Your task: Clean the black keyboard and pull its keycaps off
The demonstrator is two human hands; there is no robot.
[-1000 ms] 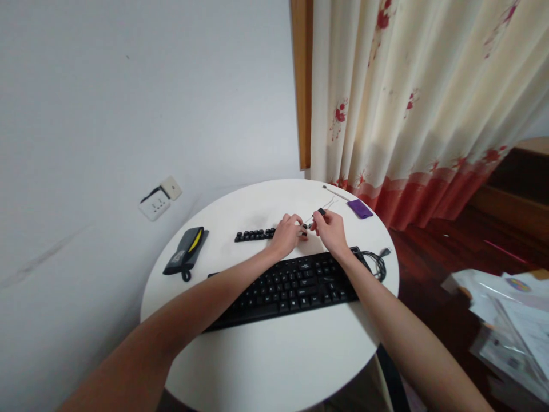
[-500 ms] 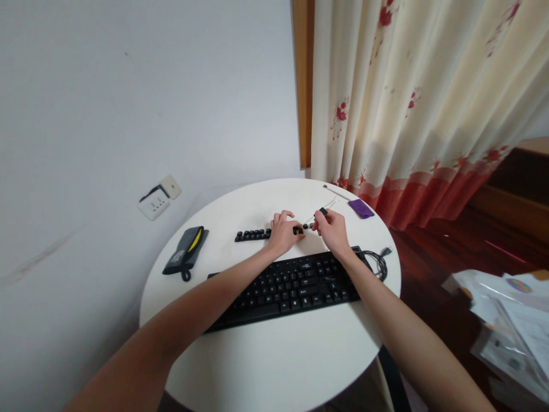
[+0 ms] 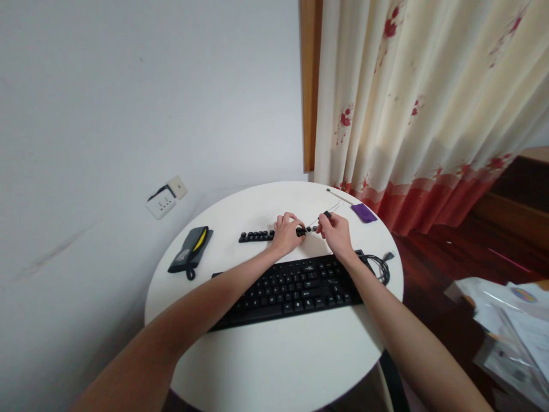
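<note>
Two rows of black keycaps (image 3: 256,236) lie on the white round table, running under my left hand (image 3: 288,233). That hand is bent over them, with thumb and forefinger closed around a dark keycap (image 3: 300,232) at the right end. My right hand (image 3: 337,233) is closed just to the right. A small black-ended tool (image 3: 327,214) sticks up out of its fingers; its exact kind is too small to tell. Small dark and pale pieces (image 3: 312,229) show between the two hands. Nearer to me lies a black keyboard (image 3: 295,289), partly covered by both forearms.
A grey pouch with a yellow insert (image 3: 191,250) lies at the left. On the right are a coiled black cable (image 3: 380,268), a purple cloth (image 3: 363,213), a thin brush (image 3: 338,195) and white tweezers-like prongs (image 3: 337,206). The wall and a curtain (image 3: 386,114) stand behind the table.
The view has shifted slightly, moving everything a little right and down in the picture. Both hands stay over the same spot at the right end of the keycaps.
</note>
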